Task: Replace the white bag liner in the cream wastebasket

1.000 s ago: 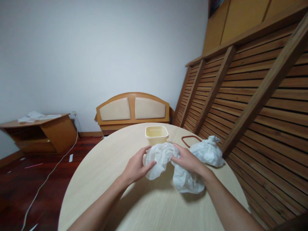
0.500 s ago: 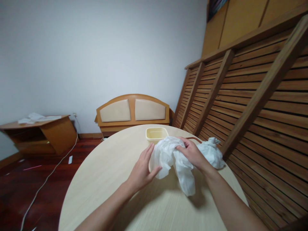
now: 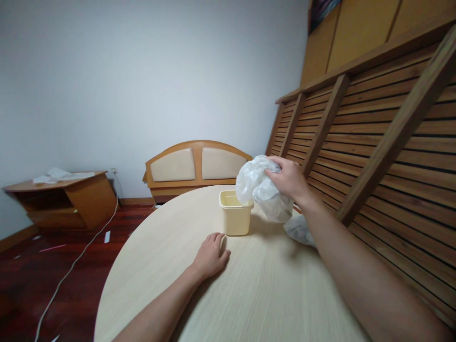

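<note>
The right forearm reaches in from the lower right, slanting up and inward, with the right hand raised above the table. Its thumb and fingers are clamped on a crumpled white bag, which hangs in the air and overlaps the right corner of the rim of a pale yellow bin. The left forearm comes up from the bottom edge, low over the table. The left hand is palm down, fingers lightly bent, thumb apart, holding nothing, just beside the bin's base. A second bag lies partly hidden behind the right forearm.
</note>
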`<action>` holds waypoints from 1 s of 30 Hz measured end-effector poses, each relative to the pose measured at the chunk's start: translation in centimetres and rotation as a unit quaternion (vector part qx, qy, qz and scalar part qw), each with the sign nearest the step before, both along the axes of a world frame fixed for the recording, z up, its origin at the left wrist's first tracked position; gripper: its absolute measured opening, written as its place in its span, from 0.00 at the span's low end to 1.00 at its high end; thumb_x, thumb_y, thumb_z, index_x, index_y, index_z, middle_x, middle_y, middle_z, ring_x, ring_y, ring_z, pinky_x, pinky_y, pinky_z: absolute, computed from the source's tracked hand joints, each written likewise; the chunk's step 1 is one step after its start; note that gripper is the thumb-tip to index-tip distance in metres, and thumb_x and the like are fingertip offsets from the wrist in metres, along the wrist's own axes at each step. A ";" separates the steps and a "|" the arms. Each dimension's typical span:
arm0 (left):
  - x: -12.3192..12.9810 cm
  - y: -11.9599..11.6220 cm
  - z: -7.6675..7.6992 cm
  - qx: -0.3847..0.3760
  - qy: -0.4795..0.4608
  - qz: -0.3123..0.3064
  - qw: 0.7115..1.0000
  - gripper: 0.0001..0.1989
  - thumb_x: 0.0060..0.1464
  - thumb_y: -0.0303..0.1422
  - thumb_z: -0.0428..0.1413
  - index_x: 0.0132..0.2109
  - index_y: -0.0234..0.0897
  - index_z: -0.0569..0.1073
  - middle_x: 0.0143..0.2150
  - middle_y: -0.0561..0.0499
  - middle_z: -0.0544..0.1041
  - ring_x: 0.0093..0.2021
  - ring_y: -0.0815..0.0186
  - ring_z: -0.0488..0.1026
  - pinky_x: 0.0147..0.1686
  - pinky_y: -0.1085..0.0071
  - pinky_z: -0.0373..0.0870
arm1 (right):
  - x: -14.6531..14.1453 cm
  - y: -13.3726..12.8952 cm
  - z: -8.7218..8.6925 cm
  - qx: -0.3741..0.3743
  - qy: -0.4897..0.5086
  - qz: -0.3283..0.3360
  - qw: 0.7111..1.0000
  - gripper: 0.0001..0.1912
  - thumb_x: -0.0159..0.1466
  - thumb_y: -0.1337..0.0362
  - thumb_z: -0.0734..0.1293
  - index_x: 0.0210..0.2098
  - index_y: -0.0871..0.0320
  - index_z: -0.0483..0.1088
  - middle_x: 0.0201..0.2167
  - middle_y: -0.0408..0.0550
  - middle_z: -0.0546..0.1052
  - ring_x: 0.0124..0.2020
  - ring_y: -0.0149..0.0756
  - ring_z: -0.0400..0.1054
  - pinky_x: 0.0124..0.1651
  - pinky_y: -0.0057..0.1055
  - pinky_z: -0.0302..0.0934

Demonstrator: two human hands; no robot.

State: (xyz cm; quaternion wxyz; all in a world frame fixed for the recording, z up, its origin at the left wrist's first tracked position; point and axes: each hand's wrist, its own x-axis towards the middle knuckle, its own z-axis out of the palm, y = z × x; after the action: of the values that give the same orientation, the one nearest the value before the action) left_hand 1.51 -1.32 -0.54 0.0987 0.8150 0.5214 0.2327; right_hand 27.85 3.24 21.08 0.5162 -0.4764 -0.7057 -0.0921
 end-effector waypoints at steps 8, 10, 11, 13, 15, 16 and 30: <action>-0.4 0.5 -0.2 0.010 0.014 -0.030 0.999 0.16 0.61 0.38 0.53 0.53 0.37 0.73 0.58 0.40 0.73 0.59 0.52 0.69 0.62 0.53 0.64 | -2.8 3.6 0.2 -0.064 -0.172 -0.007 0.983 0.22 0.61 0.67 0.67 0.54 0.53 0.77 0.52 0.48 0.82 0.53 0.45 0.76 0.57 0.36 0.65; -1.0 0.8 -0.2 0.009 0.009 -0.046 0.999 0.16 0.61 0.38 0.54 0.54 0.37 0.73 0.58 0.41 0.72 0.60 0.53 0.68 0.63 0.54 0.64 | -3.5 3.9 -0.1 -0.083 -0.207 -0.012 0.975 0.21 0.62 0.66 0.67 0.55 0.53 0.76 0.52 0.49 0.81 0.54 0.46 0.75 0.57 0.36 0.65; -1.2 1.0 -0.3 0.009 0.006 -0.053 0.999 0.16 0.61 0.38 0.55 0.54 0.38 0.73 0.59 0.41 0.72 0.60 0.53 0.68 0.63 0.54 0.64 | -3.9 4.0 -0.3 -0.091 -0.227 -0.013 0.969 0.21 0.63 0.65 0.66 0.56 0.52 0.76 0.53 0.49 0.81 0.55 0.46 0.74 0.57 0.36 0.64; -1.6 1.2 -0.3 0.007 -0.001 -0.064 0.998 0.17 0.61 0.37 0.55 0.55 0.38 0.73 0.59 0.41 0.72 0.61 0.54 0.67 0.63 0.55 0.64 | -4.5 4.2 -0.8 -0.107 -0.272 -0.006 0.956 0.21 0.64 0.65 0.65 0.57 0.52 0.75 0.53 0.49 0.81 0.56 0.46 0.74 0.57 0.37 0.63; -1.8 1.4 -0.4 0.005 -0.008 -0.071 0.997 0.17 0.61 0.37 0.55 0.55 0.38 0.73 0.59 0.41 0.72 0.61 0.54 0.67 0.63 0.54 0.65 | -5.1 4.5 -1.3 -0.124 -0.313 0.007 0.942 0.21 0.65 0.66 0.64 0.57 0.50 0.75 0.53 0.49 0.81 0.56 0.46 0.74 0.57 0.36 0.62; -1.8 1.5 -0.5 0.003 -0.010 -0.074 0.997 0.17 0.61 0.37 0.55 0.55 0.38 0.73 0.59 0.41 0.72 0.62 0.54 0.67 0.63 0.54 0.65 | -5.4 4.7 -1.6 -0.133 -0.329 0.014 0.935 0.21 0.65 0.66 0.64 0.57 0.50 0.75 0.52 0.49 0.81 0.55 0.45 0.74 0.57 0.36 0.61; -1.9 1.8 -0.7 -0.011 -0.024 -0.082 0.996 0.18 0.61 0.36 0.56 0.56 0.36 0.73 0.60 0.39 0.72 0.63 0.52 0.66 0.65 0.53 0.63 | -6.9 4.4 -4.6 -0.235 -0.415 0.108 0.872 0.33 0.66 0.39 0.62 0.59 0.55 0.73 0.56 0.58 0.78 0.57 0.53 0.72 0.57 0.41 0.59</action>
State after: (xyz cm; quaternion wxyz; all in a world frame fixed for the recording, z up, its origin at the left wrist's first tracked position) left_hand -0.41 0.48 -1.27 0.1394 0.8482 0.4525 0.2375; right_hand 20.97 7.64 16.44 0.0554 -0.4219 -0.9032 -0.0566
